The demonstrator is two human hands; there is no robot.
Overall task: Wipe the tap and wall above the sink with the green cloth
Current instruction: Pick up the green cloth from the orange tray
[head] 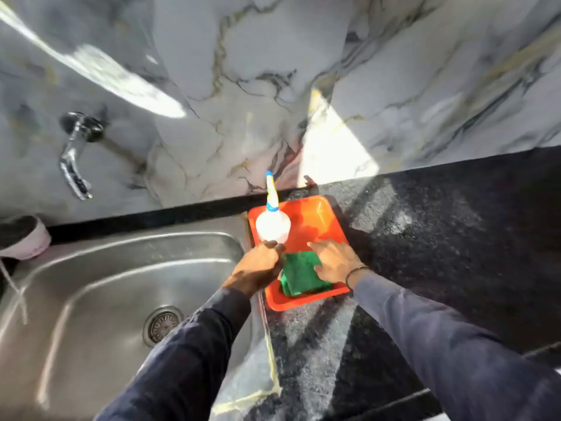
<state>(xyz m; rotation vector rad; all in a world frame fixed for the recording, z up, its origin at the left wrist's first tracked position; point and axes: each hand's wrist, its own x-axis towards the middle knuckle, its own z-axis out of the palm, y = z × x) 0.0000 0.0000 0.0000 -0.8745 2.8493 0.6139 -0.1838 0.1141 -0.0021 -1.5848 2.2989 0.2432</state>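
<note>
A folded green cloth lies in the near half of an orange tray on the dark counter. My left hand is at the tray's left rim, fingers curled at the base of a white spray bottle that stands in the tray. Whether it grips the bottle is unclear. My right hand rests on the cloth's right side with fingers spread flat. The chrome tap juts from the marble wall at the left, above the steel sink.
The dark speckled counter stretches right of the tray. A pink-rimmed object sits at the sink's far left corner. The sink drain is near my left forearm. Bright light patches fall on the wall and counter.
</note>
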